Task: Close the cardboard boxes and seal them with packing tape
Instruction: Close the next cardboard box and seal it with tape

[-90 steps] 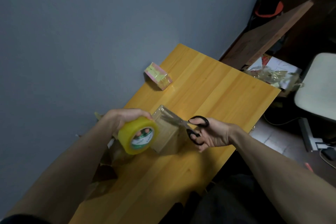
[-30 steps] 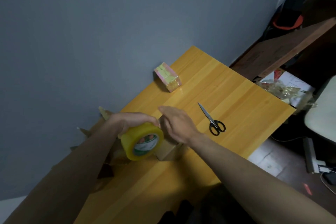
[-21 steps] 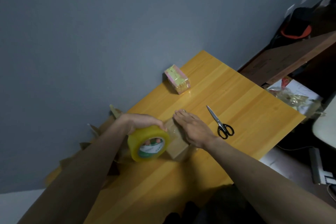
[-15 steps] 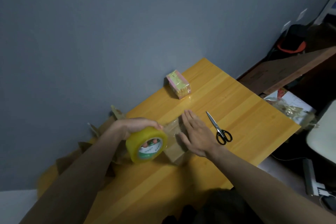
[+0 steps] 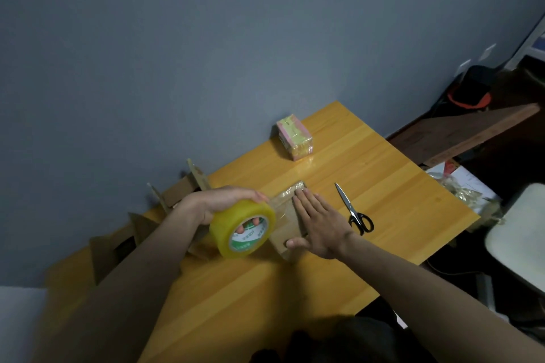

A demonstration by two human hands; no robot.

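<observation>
Palm flat, the right hand [image 5: 320, 225] lies spread on the small cardboard box [image 5: 287, 222] at table [image 5: 383, 186] centre, likely smoothing tape – the left hand [image 5: 219, 205], at nine o'clock, curls its grip around the tape roll [image 5: 242, 228]. Scissors [image 5: 354, 211] rest at three o'clock.

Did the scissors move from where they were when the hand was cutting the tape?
Yes. The scissors left the right hand and now lie flat on the table, to the right of the box, blades pointing toward the wall.
</observation>
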